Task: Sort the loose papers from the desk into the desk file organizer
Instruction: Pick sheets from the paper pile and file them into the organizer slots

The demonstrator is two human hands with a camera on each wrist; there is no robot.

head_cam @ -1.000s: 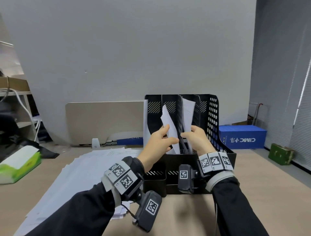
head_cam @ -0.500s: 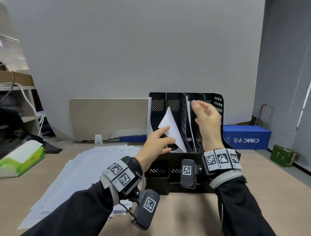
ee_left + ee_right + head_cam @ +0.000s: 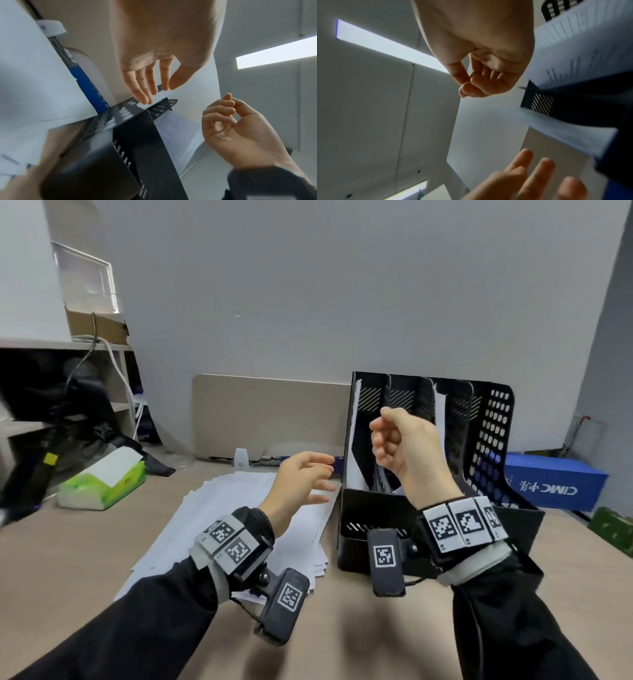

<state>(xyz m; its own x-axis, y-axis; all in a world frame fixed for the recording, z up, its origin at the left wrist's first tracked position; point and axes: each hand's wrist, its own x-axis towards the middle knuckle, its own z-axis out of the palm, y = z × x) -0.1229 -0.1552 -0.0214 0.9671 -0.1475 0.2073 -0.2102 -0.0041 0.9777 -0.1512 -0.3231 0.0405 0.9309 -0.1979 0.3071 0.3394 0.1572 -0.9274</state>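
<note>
Fingers [image 3: 320, 460] empty, above loose papers [image 3: 219, 508]

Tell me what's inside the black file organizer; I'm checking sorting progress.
White sheets stand in the file organizer: one in the leftmost slot, another further right. The right hand covers the middle slots.

Tan desk [image 3: 85, 559], loose papers [image 3: 239, 508], black file organizer [image 3: 376, 529], tissue pack [image 3: 102, 484]

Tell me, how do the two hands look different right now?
The left hand has straight, spread fingers; the right hand has curled fingers. The left hand hovers low over the loose papers; the right hand is raised in front of the black organizer. Both hold nothing and wear tagged wristbands.
</note>
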